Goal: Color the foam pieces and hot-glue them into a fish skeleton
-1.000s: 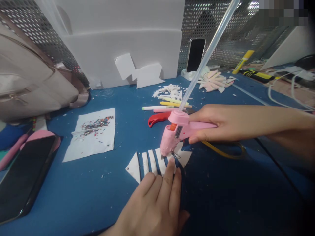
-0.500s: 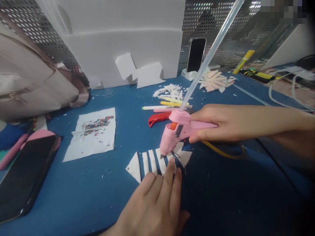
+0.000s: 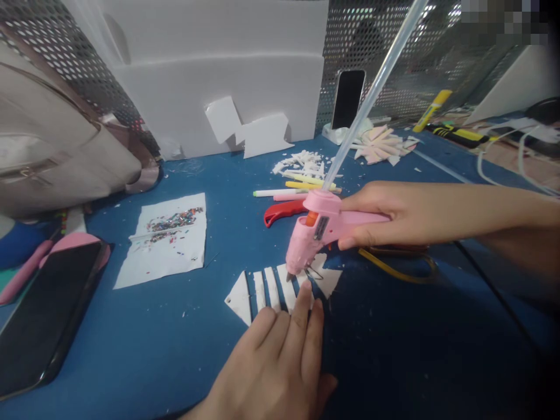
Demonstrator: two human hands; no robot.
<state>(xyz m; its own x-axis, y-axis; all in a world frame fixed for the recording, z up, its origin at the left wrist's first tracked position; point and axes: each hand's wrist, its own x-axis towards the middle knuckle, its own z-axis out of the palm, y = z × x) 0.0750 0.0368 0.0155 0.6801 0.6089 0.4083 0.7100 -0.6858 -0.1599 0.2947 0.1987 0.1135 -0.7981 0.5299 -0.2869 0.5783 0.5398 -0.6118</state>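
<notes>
A pink hot glue gun [image 3: 324, 219] is gripped by its handle in my right hand [image 3: 380, 216], with a long clear glue stick [image 3: 376, 87] rising from its back. Its nozzle points down at a white strip [image 3: 286, 289] and seems to touch or nearly touch it. My left hand [image 3: 275, 361] lies palm down, fingers stretched out, the index fingertip on a white piece beside the nozzle. Several white strips form a fish shape between a triangular head piece [image 3: 240, 298] with a small hole and a tail piece [image 3: 328, 277]. My left fingers hide the strips' near ends.
Left lies a paper sheet [image 3: 192, 254] with colourful glitter bits, and a black phone [image 3: 48, 309]. Behind the gun are a red-handled tool [image 3: 280, 211], several markers [image 3: 271, 193] and white scraps [image 3: 304, 160]. White boards [image 3: 219, 76] stand at the back; another phone [image 3: 347, 99] leans upright.
The glue gun has shifted very slightly to the right, and my right wrist has risen a little. My left hand keeps its place on the white pieces.
</notes>
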